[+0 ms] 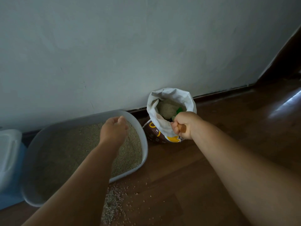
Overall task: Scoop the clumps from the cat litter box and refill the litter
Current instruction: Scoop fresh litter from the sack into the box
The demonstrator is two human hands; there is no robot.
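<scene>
Apparently the refilling is well under way: the litter box (144,144) is lying by the wall (130,46) with an even bed of litter (78,154) and no clumps that I can make out. The right hand (185,125) is clenching the handle of a green scoop (178,113), which is dipping into the open litter bag (171,95) just beside the box. The left hand (114,129) is hovering over the box's far corner, fingers loosely curled, seemingly holding nothing. Spilled grains (112,201) are lying on the wooden floor (171,168), likely needing sweeping. A white-lidded bin (9,152) is standing against the box's other side.
</scene>
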